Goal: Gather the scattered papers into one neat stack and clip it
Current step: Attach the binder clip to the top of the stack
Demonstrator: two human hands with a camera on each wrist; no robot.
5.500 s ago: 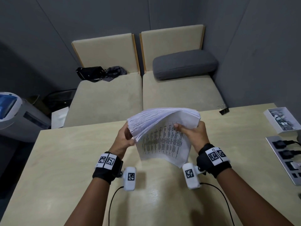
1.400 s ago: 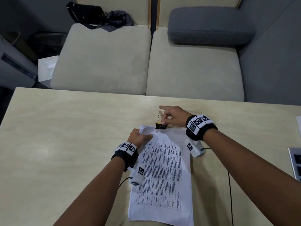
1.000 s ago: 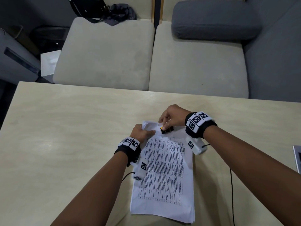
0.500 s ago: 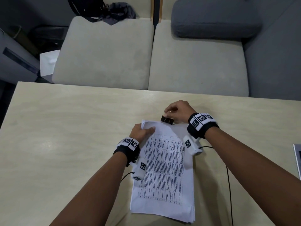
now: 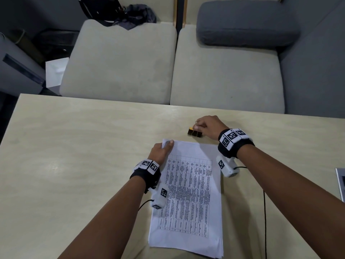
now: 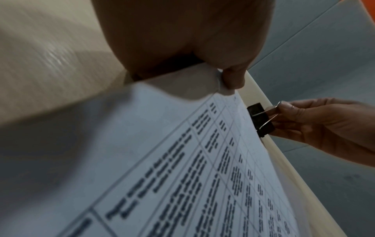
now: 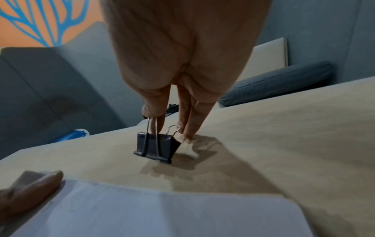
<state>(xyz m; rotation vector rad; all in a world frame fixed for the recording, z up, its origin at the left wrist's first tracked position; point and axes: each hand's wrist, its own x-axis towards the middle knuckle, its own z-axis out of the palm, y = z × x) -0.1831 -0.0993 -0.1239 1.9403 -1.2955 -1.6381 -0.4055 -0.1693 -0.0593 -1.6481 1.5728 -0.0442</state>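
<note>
While the right hand (image 5: 207,126) pinches one wire handle of the binder clip (image 5: 194,132) between thumb and fingertip, the clip stands on the counter (image 5: 74,146) just beyond the far edge of the paper stack (image 5: 188,193), apart from it and with its jaws shut. That grip is the weak point: held by one handle only, the clip will likely swing or tip, and it cannot be opened until both handles are squeezed, so the fingers must shift first. If the mouth opens too little, it may ride up over the top sheets, crumple them or push the stack askew. The left hand (image 5: 160,151) holds the far left corner, thumb on top and fingers curled at the edge; if that hold loosens as the clip is pushed on, the sheets could fan out.

The stack lies flat near the middle of the counter, long side running away from the person, a printed table on the top sheet. Its edges look fairly square, though a few lower sheets peek out at the near right corner. The clip is black with silver wire handles.
</note>
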